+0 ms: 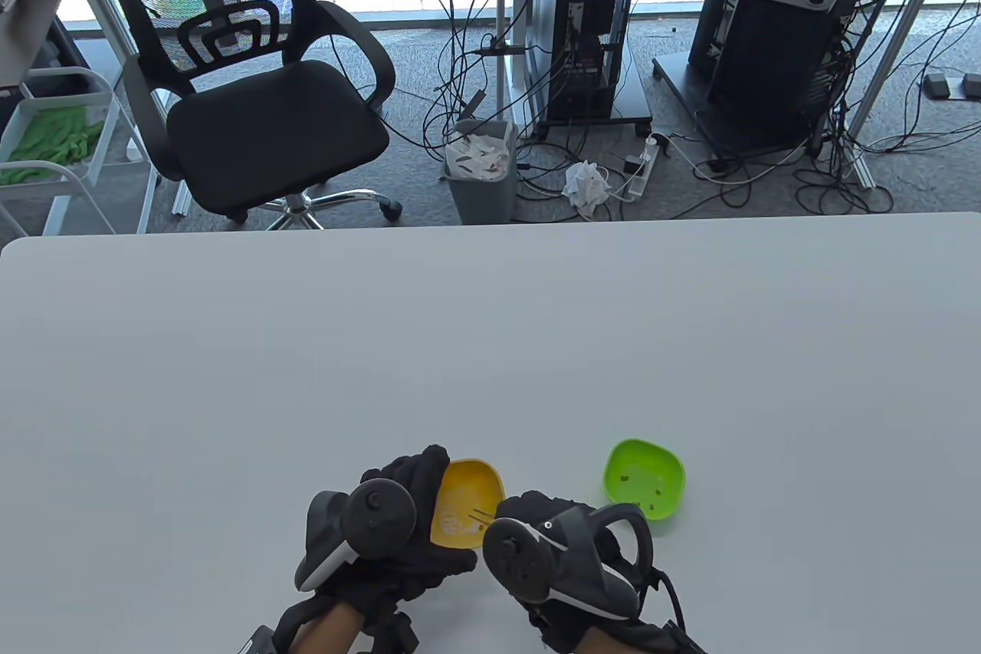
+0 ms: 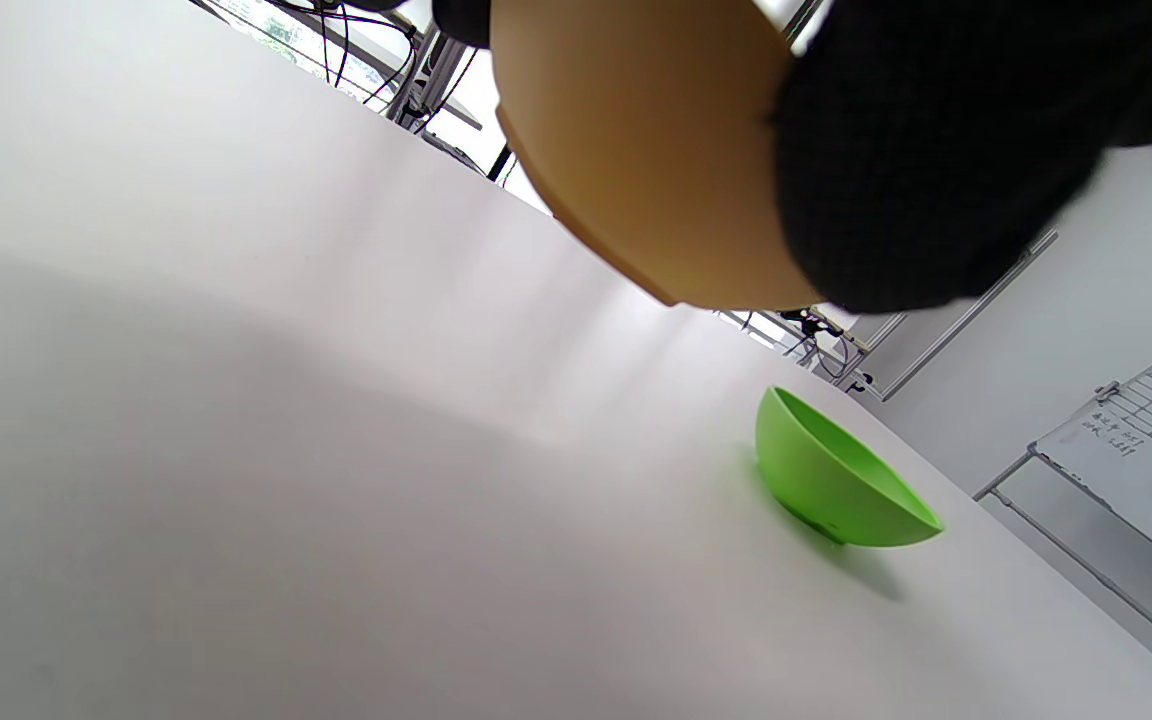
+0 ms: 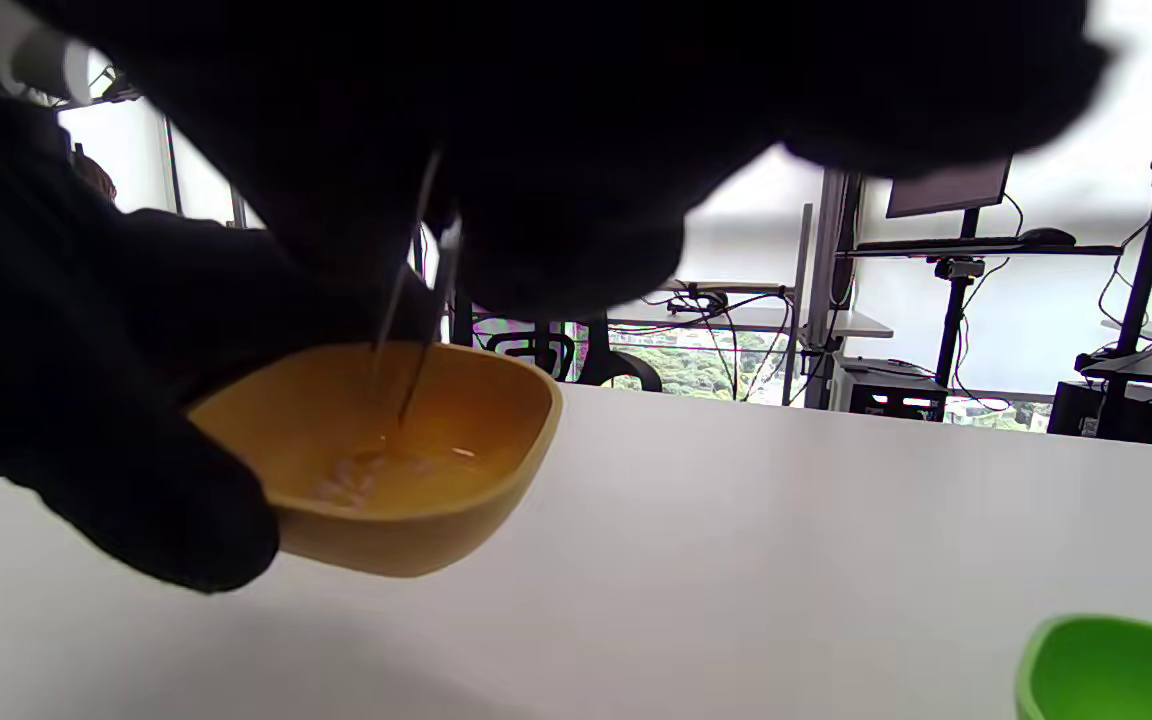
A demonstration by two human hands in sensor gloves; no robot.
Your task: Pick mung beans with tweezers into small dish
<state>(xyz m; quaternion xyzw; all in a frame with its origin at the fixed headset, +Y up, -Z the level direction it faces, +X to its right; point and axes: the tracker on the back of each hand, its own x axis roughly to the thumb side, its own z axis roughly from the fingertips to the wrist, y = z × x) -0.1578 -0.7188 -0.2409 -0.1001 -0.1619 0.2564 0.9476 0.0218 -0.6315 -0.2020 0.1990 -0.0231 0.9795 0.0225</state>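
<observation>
My left hand (image 1: 398, 501) grips a yellow dish (image 1: 466, 504) and holds it tilted above the table; its underside fills the top of the left wrist view (image 2: 636, 150). My right hand (image 1: 552, 543) holds thin metal tweezers (image 1: 481, 514) whose tips reach down into the yellow dish (image 3: 386, 450); the tweezers (image 3: 416, 340) hang from my fingers there, tips slightly apart over pale bits on the dish floor. A green dish (image 1: 644, 487) stands on the table to the right with a few dark beans inside; it also shows in the left wrist view (image 2: 836, 480) and the right wrist view (image 3: 1116, 665).
The white table (image 1: 490, 347) stretches far ahead of both hands. Beyond its far edge stand an office chair (image 1: 260, 94), a waste bin (image 1: 481, 171) and computer towers among cables on the floor.
</observation>
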